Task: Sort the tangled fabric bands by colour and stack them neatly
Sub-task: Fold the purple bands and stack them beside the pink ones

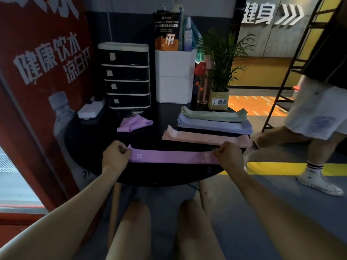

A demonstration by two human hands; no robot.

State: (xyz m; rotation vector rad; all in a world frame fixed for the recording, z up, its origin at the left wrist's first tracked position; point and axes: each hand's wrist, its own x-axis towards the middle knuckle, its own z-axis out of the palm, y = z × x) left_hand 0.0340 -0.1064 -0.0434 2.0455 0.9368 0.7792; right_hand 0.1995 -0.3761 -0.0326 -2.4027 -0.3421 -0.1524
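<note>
Presently, a purple band [171, 156] is held stretched flat just above the near edge of the round black table [97, 132]. Its left end is pinched in the curled fingers of the left hand [115, 156], its right end in those of the right hand [228, 156]; both hands are clamped on the fabric, well apart from each other. White print reading "10" is seen near the left end of the band. Beyond the band, toward the right side of the table, three sorted stacks are laid one behind another: a pink stack [205, 137] nearest, a lavender-blue stack [215, 124] just behind it, and a green stack [214, 115] farthest back. Left of the stacks, near the table's middle, a crumpled purple band [134, 123] is left lying. At the back of the table a black drawer unit [125, 76], a white bin [174, 76] and a potted plant [219, 72] are noted, with a white power strip [91, 109] at the back left. Off the table's right side, the legs of a second person [317, 117] in white shorts are recorded.
</note>
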